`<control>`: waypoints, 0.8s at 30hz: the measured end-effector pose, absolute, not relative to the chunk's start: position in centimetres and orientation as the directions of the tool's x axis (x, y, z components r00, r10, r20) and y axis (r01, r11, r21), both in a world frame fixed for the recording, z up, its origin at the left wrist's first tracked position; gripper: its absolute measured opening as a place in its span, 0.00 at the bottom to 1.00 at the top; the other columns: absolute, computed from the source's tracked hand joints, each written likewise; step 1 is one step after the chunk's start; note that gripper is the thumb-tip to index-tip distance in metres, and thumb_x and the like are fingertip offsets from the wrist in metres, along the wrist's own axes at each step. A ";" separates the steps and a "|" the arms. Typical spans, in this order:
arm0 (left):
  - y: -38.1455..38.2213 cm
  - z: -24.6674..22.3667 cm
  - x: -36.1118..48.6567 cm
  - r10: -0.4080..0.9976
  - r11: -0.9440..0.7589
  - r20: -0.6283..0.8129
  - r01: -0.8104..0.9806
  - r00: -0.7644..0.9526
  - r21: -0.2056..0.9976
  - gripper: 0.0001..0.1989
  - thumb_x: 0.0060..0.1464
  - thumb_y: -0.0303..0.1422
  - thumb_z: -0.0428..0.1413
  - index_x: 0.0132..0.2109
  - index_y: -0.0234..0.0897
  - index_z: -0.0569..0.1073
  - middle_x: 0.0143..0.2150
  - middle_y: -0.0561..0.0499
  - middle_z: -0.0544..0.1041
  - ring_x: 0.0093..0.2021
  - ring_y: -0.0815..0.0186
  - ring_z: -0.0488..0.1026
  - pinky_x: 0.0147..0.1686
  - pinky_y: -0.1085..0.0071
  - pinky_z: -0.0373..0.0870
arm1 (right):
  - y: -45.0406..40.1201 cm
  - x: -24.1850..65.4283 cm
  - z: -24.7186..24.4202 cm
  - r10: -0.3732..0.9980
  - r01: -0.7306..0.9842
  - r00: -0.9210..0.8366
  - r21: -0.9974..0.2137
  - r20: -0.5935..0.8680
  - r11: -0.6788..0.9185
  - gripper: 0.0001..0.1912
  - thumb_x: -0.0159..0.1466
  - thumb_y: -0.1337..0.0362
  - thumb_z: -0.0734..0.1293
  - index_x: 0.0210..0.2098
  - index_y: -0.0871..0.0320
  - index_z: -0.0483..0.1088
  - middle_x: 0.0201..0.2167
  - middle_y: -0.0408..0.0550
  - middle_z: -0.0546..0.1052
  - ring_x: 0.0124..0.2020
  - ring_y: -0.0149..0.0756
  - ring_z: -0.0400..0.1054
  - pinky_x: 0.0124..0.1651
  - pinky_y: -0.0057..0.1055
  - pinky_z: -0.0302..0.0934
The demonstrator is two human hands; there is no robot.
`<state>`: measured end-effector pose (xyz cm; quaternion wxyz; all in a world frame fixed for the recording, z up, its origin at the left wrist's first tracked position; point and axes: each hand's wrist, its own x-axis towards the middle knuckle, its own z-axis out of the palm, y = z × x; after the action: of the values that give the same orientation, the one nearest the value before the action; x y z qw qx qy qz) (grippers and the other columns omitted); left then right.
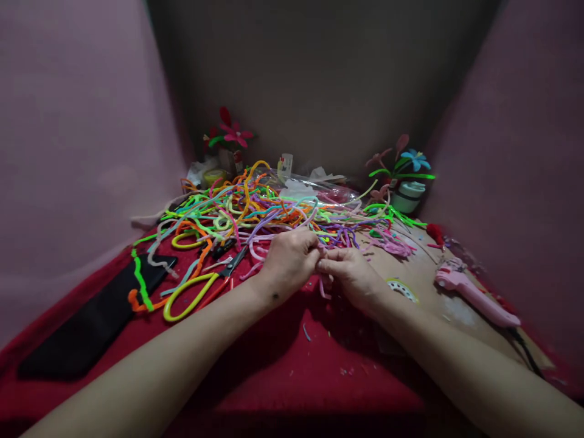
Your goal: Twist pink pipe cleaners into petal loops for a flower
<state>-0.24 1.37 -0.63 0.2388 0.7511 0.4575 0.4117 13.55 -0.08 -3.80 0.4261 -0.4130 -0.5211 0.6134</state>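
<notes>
Over the middle of the red cloth, my left hand (292, 258) and my right hand (349, 274) meet fingertip to fingertip. Both are closed in a pinch on a pink pipe cleaner (324, 287), whose bent end hangs below the fingers. Most of it is hidden by my hands. Just behind them spreads a tangled heap of pipe cleaners (274, 207) in many colours. To the left of my left hand lie scissors (191, 298) with yellow and orange handles, blades pointing at the heap.
A black flat slab (86, 328) lies at left. On the brown board at right rest a pink glue gun (477, 292) and a round tape roll (401, 290). Pipe-cleaner flowers (236, 134) stand at the back left, with a blue flower (415, 159) and a mint-green roll (408, 196) at the back right.
</notes>
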 end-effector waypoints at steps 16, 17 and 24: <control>3.8 0.1 0.0 0.986 -0.031 0.021 0.057 0.165 0.998 0.08 0.38 0.31 0.61 0.21 0.33 0.69 0.13 0.58 0.64 0.14 0.77 0.55 0.16 0.77 0.49 | 0.5 15.0 -1.1 0.958 -0.059 -0.283 -0.997 0.057 0.042 0.09 0.50 0.62 0.69 0.30 0.60 0.73 0.26 0.42 0.73 0.26 0.28 0.62 0.32 0.28 0.54; 3.8 -0.2 0.1 0.985 -0.019 0.008 0.063 0.170 0.998 0.08 0.38 0.31 0.61 0.21 0.33 0.69 0.13 0.58 0.64 0.14 0.77 0.55 0.16 0.77 0.49 | 0.6 15.0 -1.5 0.961 -0.080 -0.272 -0.996 0.051 0.030 0.09 0.50 0.62 0.69 0.29 0.60 0.73 0.25 0.42 0.72 0.25 0.27 0.62 0.31 0.28 0.54; 3.3 -1.2 0.3 0.960 -0.024 0.001 0.079 0.279 0.997 0.08 0.43 0.35 0.59 0.26 0.32 0.71 0.18 0.55 0.68 0.16 0.76 0.59 0.17 0.77 0.52 | 1.0 14.9 -3.8 0.966 -0.196 -0.252 -0.975 -0.051 -0.102 0.09 0.49 0.62 0.70 0.21 0.61 0.68 0.17 0.40 0.67 0.17 0.25 0.57 0.23 0.27 0.50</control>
<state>0.26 3.33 -1.19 0.5416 0.5885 0.4413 0.4069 14.88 1.00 -3.77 0.4640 -0.3985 -0.4834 0.6263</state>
